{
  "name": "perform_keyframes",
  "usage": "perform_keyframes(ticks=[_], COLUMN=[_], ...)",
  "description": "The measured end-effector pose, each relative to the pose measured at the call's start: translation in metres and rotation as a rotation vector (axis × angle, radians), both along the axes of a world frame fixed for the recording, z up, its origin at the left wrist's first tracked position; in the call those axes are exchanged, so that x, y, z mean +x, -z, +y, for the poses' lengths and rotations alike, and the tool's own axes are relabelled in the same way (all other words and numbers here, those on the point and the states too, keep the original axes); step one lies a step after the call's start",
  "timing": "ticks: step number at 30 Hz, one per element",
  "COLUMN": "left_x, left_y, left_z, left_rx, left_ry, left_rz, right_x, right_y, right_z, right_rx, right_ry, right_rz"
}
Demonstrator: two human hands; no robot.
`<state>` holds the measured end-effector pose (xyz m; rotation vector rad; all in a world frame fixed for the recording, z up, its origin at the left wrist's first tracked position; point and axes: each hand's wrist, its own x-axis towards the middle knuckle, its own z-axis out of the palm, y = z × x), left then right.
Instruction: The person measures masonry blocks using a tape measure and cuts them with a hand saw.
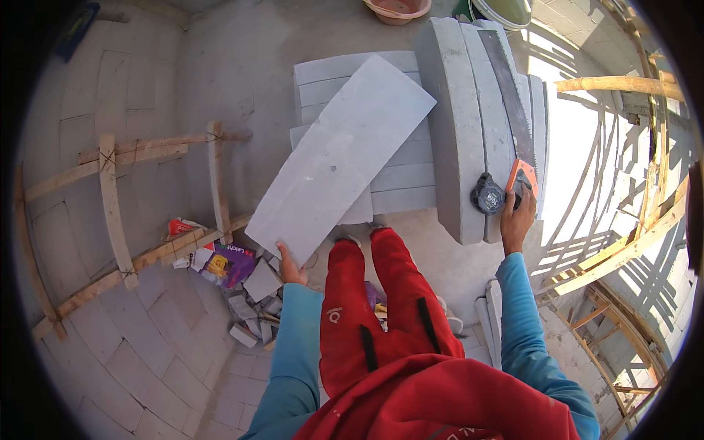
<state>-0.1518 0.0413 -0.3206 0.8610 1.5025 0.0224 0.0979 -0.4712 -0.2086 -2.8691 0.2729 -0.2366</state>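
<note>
A pale grey building block [345, 147] lies aslant across a stack of similar blocks [403, 176]. My left hand [291, 267] grips its near left corner, thumb on the upper face and the other fingers partly hidden. On the right, my right hand [518, 215] is closed round the orange handle of a hand saw [506, 95]. The saw's long toothed blade points away from me, flat along the tops of upright blocks [458, 132]. Beside the handle, close to my right fingers, sits a black round thing [488, 193] resembling a tape measure.
Broken block pieces [253, 308] and a purple bag [229, 265] lie at lower left by a wooden frame [110, 205]. A pink basin [397, 9] and a pale bucket [506, 10] stand at the back. Bamboo and timber poles [623, 85] line the right side.
</note>
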Motion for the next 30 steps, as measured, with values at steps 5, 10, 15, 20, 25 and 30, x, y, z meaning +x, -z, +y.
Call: perform_keyframes(ticks=[5, 10, 15, 20, 25, 30], left_x=[0.028, 0.042, 0.072, 0.099, 0.105, 0.105], left_y=[-0.021, -0.015, 0.006, 0.008, 0.011, 0.009], left_z=[0.002, 0.068, 0.142, 0.169, 0.169, 0.191], left_rx=[0.043, 0.175, 0.195, 0.116, 0.064, 0.491], left_ry=[-0.031, 0.045, 0.155, 0.28, 0.334, 0.503], left_rz=[0.13, 0.047, 0.004, -0.059, -0.097, -0.177], right_x=[-0.001, -0.002, -0.005, 0.005, 0.016, 0.017], right_y=[0.001, -0.004, -0.016, -0.026, -0.045, -0.116], right_z=[-0.012, -0.013, -0.01, -0.025, -0.03, 0.036], right_rx=[0.042, 0.033, -0.023, -0.145, -0.166, 0.141], right_ry=[0.002, -0.106, -0.274, -0.271, -0.092, 0.185], right_rz=[0.079, 0.062, 0.115, 0.273, 0.097, -0.176])
